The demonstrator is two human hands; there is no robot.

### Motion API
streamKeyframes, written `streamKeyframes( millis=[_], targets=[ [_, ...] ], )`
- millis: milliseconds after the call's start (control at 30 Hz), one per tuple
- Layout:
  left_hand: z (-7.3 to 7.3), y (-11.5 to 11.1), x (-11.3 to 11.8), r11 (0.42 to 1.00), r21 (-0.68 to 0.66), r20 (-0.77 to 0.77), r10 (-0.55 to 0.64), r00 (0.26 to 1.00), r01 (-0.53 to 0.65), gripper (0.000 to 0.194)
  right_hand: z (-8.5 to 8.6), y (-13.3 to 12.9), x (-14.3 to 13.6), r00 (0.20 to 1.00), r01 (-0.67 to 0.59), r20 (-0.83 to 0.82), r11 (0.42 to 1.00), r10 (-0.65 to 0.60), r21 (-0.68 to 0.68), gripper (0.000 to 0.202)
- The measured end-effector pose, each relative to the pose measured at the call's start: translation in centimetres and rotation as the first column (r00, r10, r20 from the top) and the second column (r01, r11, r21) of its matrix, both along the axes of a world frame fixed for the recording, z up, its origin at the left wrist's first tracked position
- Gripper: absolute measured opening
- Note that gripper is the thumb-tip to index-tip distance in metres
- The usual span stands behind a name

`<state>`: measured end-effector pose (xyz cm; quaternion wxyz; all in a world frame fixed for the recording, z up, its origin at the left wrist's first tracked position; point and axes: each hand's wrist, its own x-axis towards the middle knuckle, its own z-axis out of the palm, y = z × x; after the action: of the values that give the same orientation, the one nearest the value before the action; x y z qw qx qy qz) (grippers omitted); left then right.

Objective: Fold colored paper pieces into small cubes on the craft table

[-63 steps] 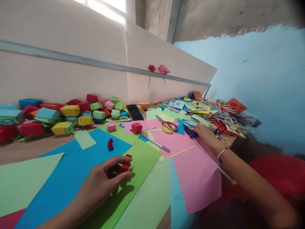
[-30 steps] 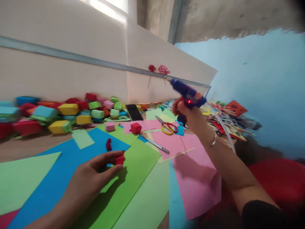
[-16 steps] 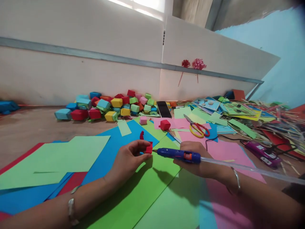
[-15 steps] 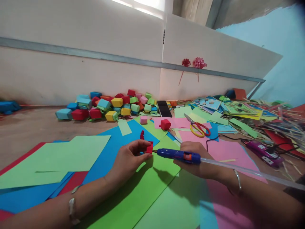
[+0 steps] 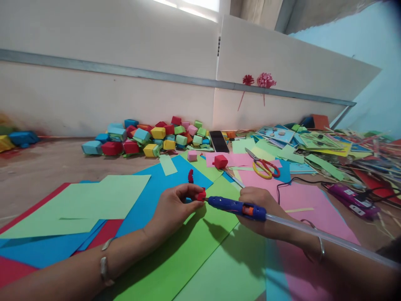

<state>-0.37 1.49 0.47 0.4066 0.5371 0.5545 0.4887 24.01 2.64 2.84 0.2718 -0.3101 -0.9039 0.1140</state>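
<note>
Between the thumb and fingers of my left hand is a small red paper piece, held above the green sheet. My right hand is closed round a blue glue gun with a long clear glue stick out of its back end. The gun's tip touches or nearly touches the red piece. A dark red curled strip stands just behind my left fingers. Farther back lie a red paper cube and a pink cube.
Many coloured paper cubes are heaped by the wall, beside a phone. Scissors, a purple power strip with black cords and piled paper scraps lie on the right. Stacked sheets cover the left front.
The view has shifted slightly, so most things appear a little farther right. The red piece has turned between my left fingers. Both hands keep their holds.
</note>
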Motion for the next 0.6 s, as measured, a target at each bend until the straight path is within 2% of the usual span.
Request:
streamKeyframes(
  millis=[233, 600],
  targets=[
    [-0.36, -0.15, 0.06, 0.996, 0.087, -0.066, -0.025, 0.998, 0.03, 0.029, -0.56, 0.38, -0.06, 1.0, 0.021, 0.021, 0.999, -0.021, 0.042, 0.017],
    [-0.49, -0.15, 0.11, 0.994, 0.103, -0.112, -0.028, 0.993, 0.039, 0.027, -0.23, 0.06, -0.07, 0.999, 0.006, 0.039, 0.999, -0.008, 0.032, 0.017]
  ],
)
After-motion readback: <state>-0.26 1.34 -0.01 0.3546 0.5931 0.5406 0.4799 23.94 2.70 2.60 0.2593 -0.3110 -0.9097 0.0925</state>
